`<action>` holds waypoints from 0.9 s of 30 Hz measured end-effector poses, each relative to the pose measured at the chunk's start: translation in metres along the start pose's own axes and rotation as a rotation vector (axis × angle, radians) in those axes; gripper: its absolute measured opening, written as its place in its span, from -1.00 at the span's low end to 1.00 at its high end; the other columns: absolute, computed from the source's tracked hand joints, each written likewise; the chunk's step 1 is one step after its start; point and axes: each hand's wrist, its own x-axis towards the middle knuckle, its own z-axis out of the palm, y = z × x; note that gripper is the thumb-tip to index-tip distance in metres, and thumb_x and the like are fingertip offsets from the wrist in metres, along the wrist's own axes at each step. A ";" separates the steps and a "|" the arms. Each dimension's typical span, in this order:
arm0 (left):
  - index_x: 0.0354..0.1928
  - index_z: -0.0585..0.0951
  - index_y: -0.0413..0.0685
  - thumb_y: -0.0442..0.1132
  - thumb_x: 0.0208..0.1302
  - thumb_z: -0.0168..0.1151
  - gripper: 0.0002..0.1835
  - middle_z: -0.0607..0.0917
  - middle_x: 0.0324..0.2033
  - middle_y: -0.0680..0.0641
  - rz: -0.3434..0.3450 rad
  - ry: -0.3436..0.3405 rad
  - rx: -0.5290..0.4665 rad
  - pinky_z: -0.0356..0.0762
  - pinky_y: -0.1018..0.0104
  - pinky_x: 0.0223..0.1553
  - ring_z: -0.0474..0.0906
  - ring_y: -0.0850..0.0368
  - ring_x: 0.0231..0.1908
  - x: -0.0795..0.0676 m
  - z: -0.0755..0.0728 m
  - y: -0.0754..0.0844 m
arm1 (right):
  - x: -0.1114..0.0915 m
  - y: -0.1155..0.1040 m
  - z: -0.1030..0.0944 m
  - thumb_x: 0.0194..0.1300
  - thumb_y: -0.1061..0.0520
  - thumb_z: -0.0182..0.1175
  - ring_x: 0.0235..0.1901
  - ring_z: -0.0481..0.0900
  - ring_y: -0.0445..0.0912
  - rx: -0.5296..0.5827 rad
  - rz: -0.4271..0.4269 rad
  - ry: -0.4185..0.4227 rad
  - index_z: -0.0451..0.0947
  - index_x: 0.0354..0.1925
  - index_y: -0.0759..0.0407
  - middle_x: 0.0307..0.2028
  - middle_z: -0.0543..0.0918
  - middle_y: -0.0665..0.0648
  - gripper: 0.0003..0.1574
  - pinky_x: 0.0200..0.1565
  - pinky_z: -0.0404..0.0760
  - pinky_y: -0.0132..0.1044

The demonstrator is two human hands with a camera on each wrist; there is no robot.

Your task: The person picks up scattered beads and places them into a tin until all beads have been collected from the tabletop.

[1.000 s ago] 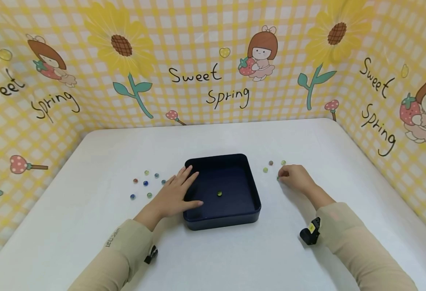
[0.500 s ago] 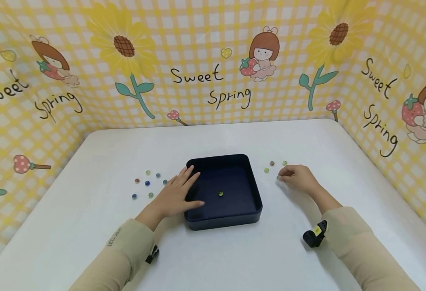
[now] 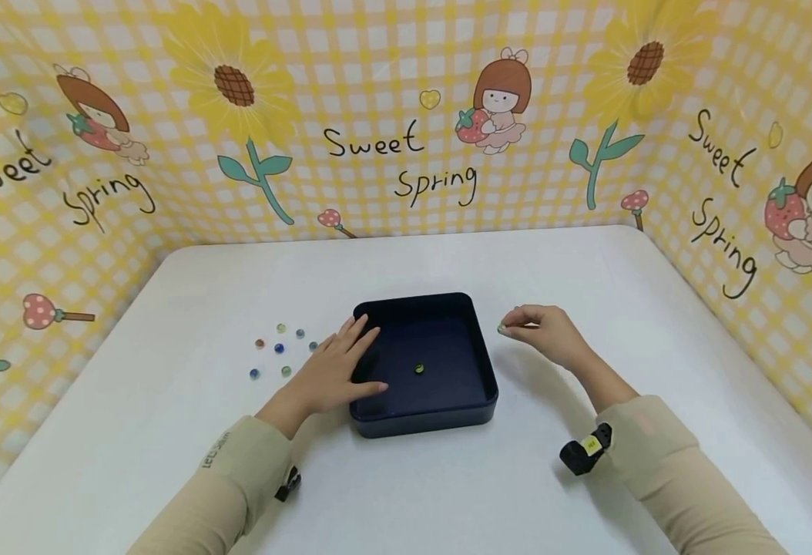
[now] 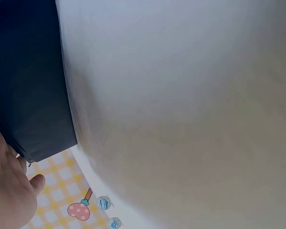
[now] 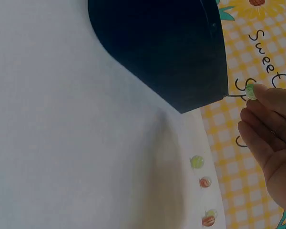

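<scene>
From my end of the feed, I have the right hand (image 3: 548,335) pinching a green marble (image 3: 501,329) between thumb and forefinger, just outside the right rim of the dark blue tray (image 3: 420,425). The right wrist view shows that marble right at the fingertips, apart from the tray, with the other fingers bent below it. My left hand (image 3: 328,375) lies over the tray's left rim, fingers straight and spread, thumb reaching over the inside (how firmly it presses, I can't tell from here). Near the middle of the tray floor sits a yellow-green marble (image 3: 419,369).

Past the right hand, the right wrist camera gives me a light green marble (image 5: 197,162) and, just beside it, a reddish marble (image 5: 205,182) on the table. To the left of the left hand, seven scattered marbles (image 3: 279,348) lie apart from one another, in blues, greens and one orange-red.

Farther out come the beige sleeves (image 3: 655,443), with a small black camera (image 3: 582,453) at the right cuff, then the white table (image 3: 413,497). Behind it all rises a yellow checked cloth (image 3: 378,69) printed with sunflowers and "Sweet Spring".
</scene>
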 end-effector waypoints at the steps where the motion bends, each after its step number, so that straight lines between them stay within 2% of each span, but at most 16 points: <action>1: 0.33 -0.06 0.01 0.42 0.00 -0.16 -0.05 -0.18 0.31 -0.08 0.001 0.000 0.002 -0.20 -0.01 0.18 -0.35 0.02 0.27 0.000 0.000 0.000 | 0.001 -0.003 0.002 0.09 0.16 0.19 -0.17 0.50 -0.01 0.009 -0.005 0.004 0.56 -0.29 0.28 -0.26 0.58 0.17 -0.78 -0.15 0.48 -0.29; 9: 0.32 -0.05 0.00 0.42 0.00 -0.17 -0.05 -0.17 0.31 -0.09 0.003 0.001 0.019 -0.19 -0.01 0.18 -0.34 0.01 0.27 0.002 -0.003 -0.002 | 0.009 -0.023 0.013 0.09 0.23 0.18 -0.21 0.52 -0.04 0.087 -0.072 0.028 0.56 -0.28 0.30 -0.27 0.57 0.17 -0.81 -0.16 0.48 -0.31; 16: 0.32 -0.05 -0.01 0.43 -0.01 -0.17 -0.04 -0.17 0.30 -0.09 0.010 -0.006 0.019 -0.18 -0.02 0.17 -0.32 -0.01 0.27 0.003 -0.003 -0.002 | 0.014 -0.029 0.026 0.07 0.23 0.19 -0.23 0.54 -0.05 0.131 -0.092 -0.026 0.56 -0.29 0.29 -0.29 0.58 0.15 -0.81 -0.18 0.49 -0.32; 22: 0.33 -0.06 0.01 0.45 -0.03 -0.20 -0.03 -0.18 0.31 -0.08 -0.001 -0.007 0.013 -0.18 -0.02 0.17 -0.33 0.00 0.27 0.003 -0.002 -0.002 | 0.019 -0.034 0.038 0.08 0.19 0.19 -0.29 0.53 -0.11 0.095 -0.148 -0.070 0.57 -0.30 0.23 -0.33 0.59 0.09 -0.83 -0.14 0.47 -0.29; 27: 0.32 -0.05 0.01 0.43 -0.02 -0.16 -0.04 -0.17 0.31 -0.08 -0.002 0.005 0.008 -0.18 -0.02 0.17 -0.34 0.01 0.27 0.002 0.001 -0.002 | 0.026 -0.036 0.046 0.08 0.18 0.19 -0.32 0.53 -0.15 0.043 -0.181 -0.118 0.58 -0.30 0.20 -0.35 0.60 0.05 -0.83 -0.16 0.47 -0.27</action>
